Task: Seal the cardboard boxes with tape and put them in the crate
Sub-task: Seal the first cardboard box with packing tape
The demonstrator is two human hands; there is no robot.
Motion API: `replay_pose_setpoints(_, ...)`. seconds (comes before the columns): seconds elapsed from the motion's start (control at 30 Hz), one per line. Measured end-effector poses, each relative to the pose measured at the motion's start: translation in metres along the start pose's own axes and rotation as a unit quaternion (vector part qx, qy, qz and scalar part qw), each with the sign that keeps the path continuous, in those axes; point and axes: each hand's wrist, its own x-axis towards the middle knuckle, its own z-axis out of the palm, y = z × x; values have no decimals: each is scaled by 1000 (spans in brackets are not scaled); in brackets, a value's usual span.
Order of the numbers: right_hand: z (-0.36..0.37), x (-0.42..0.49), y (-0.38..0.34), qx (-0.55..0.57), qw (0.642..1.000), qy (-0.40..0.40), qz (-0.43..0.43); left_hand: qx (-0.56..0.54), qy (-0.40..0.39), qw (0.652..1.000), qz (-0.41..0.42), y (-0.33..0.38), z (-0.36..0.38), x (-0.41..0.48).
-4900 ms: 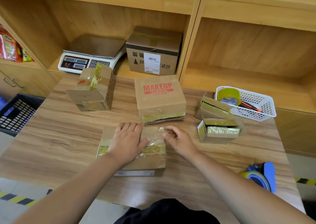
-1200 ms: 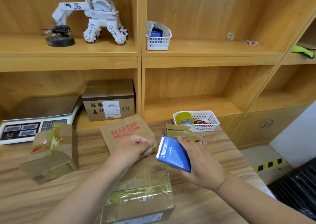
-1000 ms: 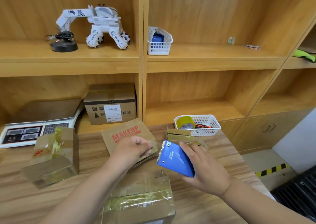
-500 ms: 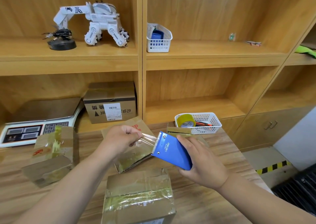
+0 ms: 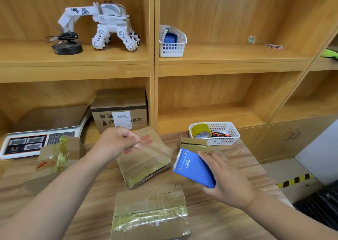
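**Holding clear tape above the boxes**

Our left hand [image 5: 117, 144] has its fingers curled together, pinching the free end of a clear tape strip [image 5: 148, 149]. The strip stretches right toward the toothed edge of the blue tape dispenser [image 5: 193, 168], which our right hand [image 5: 228, 183] grips with fingers wrapped round its body. Both hands hover above the desk [image 5: 245, 155].

Nearest us, a cardboard box [image 5: 150, 208] lies on the desk with shiny tape across its top. Just beyond it lies a flat box with red lettering [image 5: 146, 166], partly seen through the strip. A third taped box [image 5: 54, 159] sits at the left, and small open boxes [image 5: 197, 144] lie behind the dispenser.

At the far right of the desk a white basket [image 5: 230, 135] holds a tape roll [image 5: 201, 131]. On the lower shelf stand a weighing scale [image 5: 36, 135] and a labelled carton [image 5: 120, 111]. On the upper shelf we see a white toy robot [image 5: 108, 23] and a second basket [image 5: 172, 45].
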Motion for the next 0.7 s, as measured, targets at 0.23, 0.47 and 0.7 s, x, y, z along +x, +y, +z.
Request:
replay_pose_setpoints(0.23,8,19,-12,-60,992,-97,54,81,59,994,53,14,14,-5)
replay_pose_setpoints(0.47,20,41,-28,-222,971,15,86,350,217,879,240,21,48,-21)
replay_pose_setpoints(0.7,30,53,-30,-222,959,38,170,427,242,773,401,32,79,-28)
